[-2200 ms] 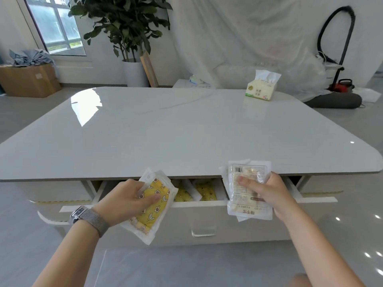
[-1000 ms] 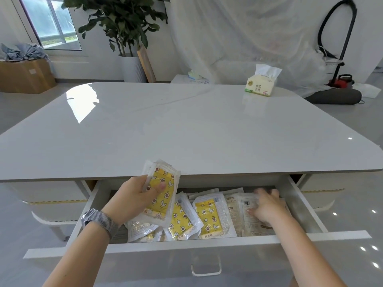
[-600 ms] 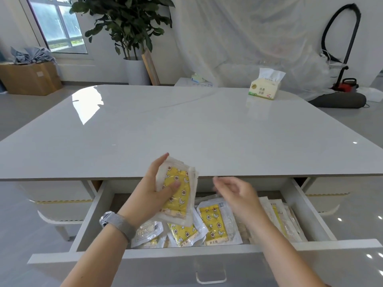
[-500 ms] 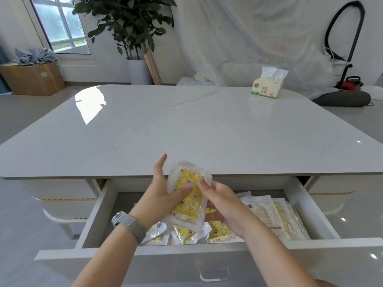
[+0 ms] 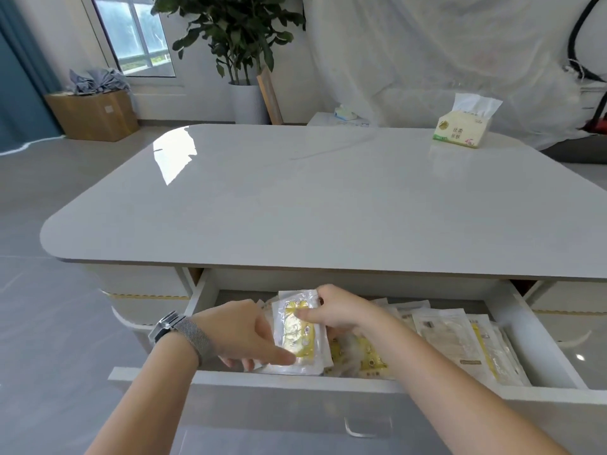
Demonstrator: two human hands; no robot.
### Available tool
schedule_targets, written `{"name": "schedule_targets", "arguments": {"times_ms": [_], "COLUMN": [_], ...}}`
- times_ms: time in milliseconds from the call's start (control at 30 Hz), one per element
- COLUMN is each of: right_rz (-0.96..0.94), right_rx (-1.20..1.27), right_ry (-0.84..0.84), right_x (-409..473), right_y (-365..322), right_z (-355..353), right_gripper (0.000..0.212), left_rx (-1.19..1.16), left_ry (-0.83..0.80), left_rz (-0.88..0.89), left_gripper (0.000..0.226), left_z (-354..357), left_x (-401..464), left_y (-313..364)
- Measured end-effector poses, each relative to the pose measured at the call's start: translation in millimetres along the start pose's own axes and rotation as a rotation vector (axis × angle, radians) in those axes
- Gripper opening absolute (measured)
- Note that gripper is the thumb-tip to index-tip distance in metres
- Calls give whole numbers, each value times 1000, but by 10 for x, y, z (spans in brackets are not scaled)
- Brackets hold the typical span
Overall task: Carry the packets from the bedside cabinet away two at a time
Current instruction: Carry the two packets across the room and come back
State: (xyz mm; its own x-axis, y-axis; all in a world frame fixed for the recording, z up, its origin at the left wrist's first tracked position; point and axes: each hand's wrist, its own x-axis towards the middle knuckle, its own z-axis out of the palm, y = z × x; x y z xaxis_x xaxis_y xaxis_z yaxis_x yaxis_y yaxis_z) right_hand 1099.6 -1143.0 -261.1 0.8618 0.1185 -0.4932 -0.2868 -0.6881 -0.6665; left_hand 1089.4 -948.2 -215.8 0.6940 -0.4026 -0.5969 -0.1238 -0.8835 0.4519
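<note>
A clear packet with a yellow print stands tilted over the open drawer of the white cabinet. My right hand pinches its top edge between thumb and fingers. My left hand, with a watch on the wrist, has its thumb across the packet's lower left corner and its fingers below it. Several more packets lie flat in the drawer: yellow ones under my right wrist and pale ones toward the right side.
The glossy white top carries a tissue pack at its far right corner. Behind stand a potted plant, a cardboard box with cloth on it, and plastic sheeting.
My right hand put its pale packet down in the drawer and came over to take the top of the yellow packet. Both hands have sunk lower into the drawer with it.
</note>
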Motion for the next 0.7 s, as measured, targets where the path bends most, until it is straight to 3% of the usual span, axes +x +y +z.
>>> {"name": "schedule_targets", "arguments": {"times_ms": [133,200,267,333,400,467,533,700], "right_rz": [54,-7,-89,-122,-134,-176,-224,-455], "right_rx": [126,-132,-429,-596,-686,-667,-598,-168], "right_ry": [-156,-157,-63,13,88,139,158,230], "right_x": [363,454,515,555,541,494,383,-376], "right_y": [-273,-374,-418,-419,-421,-393,-355,151], "right_z": [249,412,582,687,694,636,512,74], "right_gripper": [63,44,11,4,32,57,62,23], "left_rx": [149,208,233,259,273,255,224,167], "left_ry": [82,105,75,56,45,36,46,82], "left_rz": [12,-2,2,2,-10,-7,10,61], "left_gripper": [35,39,46,54,55,50,49,49], "left_z": [13,80,153,173,161,166,172,189], "left_x": [-68,-54,-21,-19,-30,-44,-47,-31], "left_y": [-55,-44,0,48,71,77,79,22]}}
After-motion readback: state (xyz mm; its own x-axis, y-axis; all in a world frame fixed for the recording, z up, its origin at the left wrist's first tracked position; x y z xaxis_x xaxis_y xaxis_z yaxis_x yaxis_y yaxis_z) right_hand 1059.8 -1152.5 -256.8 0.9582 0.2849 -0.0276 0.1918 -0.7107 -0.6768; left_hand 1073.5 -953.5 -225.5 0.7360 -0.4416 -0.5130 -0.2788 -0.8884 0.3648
